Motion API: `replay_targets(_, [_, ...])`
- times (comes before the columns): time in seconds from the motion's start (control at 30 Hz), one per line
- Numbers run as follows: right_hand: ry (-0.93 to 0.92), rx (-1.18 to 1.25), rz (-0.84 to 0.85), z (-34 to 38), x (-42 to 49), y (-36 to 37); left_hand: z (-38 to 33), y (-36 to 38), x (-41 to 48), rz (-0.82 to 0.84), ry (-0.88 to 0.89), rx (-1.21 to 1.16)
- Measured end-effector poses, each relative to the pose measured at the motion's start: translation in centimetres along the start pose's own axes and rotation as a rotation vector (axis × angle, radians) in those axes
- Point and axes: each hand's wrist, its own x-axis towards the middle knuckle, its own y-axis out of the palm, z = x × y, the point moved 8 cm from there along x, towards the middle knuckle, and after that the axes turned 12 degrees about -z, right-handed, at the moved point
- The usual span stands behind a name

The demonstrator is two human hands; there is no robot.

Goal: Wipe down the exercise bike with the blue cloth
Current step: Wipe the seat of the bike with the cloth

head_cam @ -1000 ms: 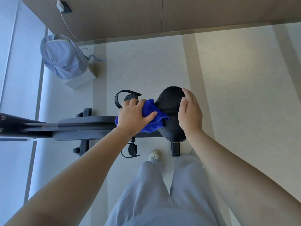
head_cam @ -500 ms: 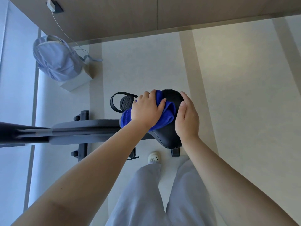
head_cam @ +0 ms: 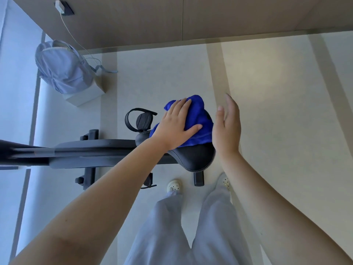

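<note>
mostly under blue cloth [head_cam: 200,119], saddle [head_cam: 193,157]

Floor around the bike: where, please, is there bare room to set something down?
Bare: the wide floor from the right hand to the wall, and the patch between backpack and pedal. Crowded: the saddle, under cloth and left hand, with shoes close by.

Hands: two, left hand [head_cam: 175,127] and right hand [head_cam: 227,129]
Exercise bike [head_cam: 91,148]: one
Blue cloth [head_cam: 200,119]: one, under left hand
Pedals [head_cam: 144,120]: two
Backpack [head_cam: 63,71]: one
Shoes [head_cam: 173,185]: two
</note>
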Motion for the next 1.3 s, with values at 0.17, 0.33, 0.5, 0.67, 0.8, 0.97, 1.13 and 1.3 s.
replay_targets(0.17, [-0.425, -0.349, 0.403, 5.4, -1.3, 7.9, 3.3, -1.7, -5.8, -0.011, 0.020, 0.122])
replay_targets(0.33, [-0.710, -0.744, 0.564, 3.8, -4.2, 12.5, 4.9, -2.9, -8.4, -0.117, -0.010, 0.247])
replay_targets(0.5, [-0.710, -0.647, 0.527, 3.8, -2.4, 12.3, 10.8, -3.0, -11.7, -0.086, -0.393, 0.031])
replay_targets(0.67, [-0.384, -0.666, 0.724, 2.2, 0.9, 13.1, 8.8, -4.2, -10.2, -0.167, -0.244, 0.022])
replay_targets(0.8, [-0.448, -0.745, 0.589, 2.4, -0.7, 11.8, 7.7, -3.7, -8.3, -0.073, -0.114, 0.052])
replay_targets(0.97, [-0.488, -0.746, 0.268, 1.6, -5.4, 6.8, 8.4, -3.4, -8.1, -0.050, -0.174, 0.001])
replay_targets(1.13, [-0.316, -0.779, 0.318, 1.6, -0.9, 9.9, 8.6, -3.4, -8.1, -0.037, -0.210, -0.005])
replay_targets(1.3, [-0.113, -0.756, 0.444, 0.4, 1.7, 11.4, 8.6, -3.5, -8.0, -0.015, -0.231, -0.008])
